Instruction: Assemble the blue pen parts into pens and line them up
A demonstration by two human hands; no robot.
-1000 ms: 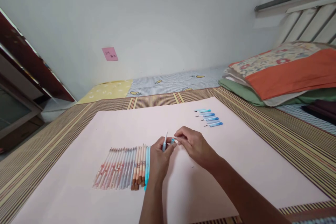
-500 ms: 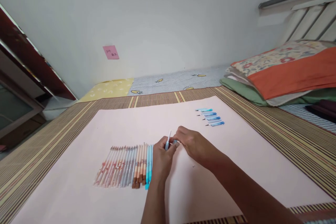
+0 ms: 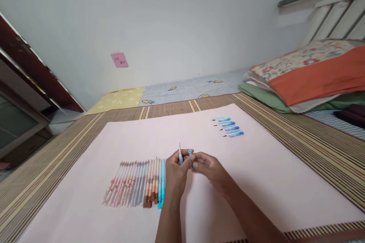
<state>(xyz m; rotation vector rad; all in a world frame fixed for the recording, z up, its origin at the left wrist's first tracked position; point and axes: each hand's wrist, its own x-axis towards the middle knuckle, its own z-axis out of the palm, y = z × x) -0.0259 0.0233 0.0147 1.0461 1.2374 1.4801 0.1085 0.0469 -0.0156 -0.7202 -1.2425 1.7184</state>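
The left hand [image 3: 176, 167] grasps two slim pieces: a blue tube [image 3: 190, 153], its open end upward, pinched under the thumb, and a white-tipped pen part [image 3: 180, 155] that stands nearly upright beside it. The right hand [image 3: 209, 165] has its fingers curled in against the tube's lower portion; whether they grip it, I cannot tell. Both hands are above a pale pink sheet [image 3: 256, 182]. Just left of them lies a row of pens [image 3: 137, 184], pinkish, grey, peach-and-brown, then bright blue nearest the left wrist. Beyond the right hand, blue pen pieces [image 3: 229, 128] lie near the sheet's far right corner. Around the sheet spreads a striped mat [image 3: 62, 148]; a floral-and-orange pillow [image 3: 316, 72] rests at far right, and a pink note [image 3: 119, 60] is on the wall [image 3: 199, 26].
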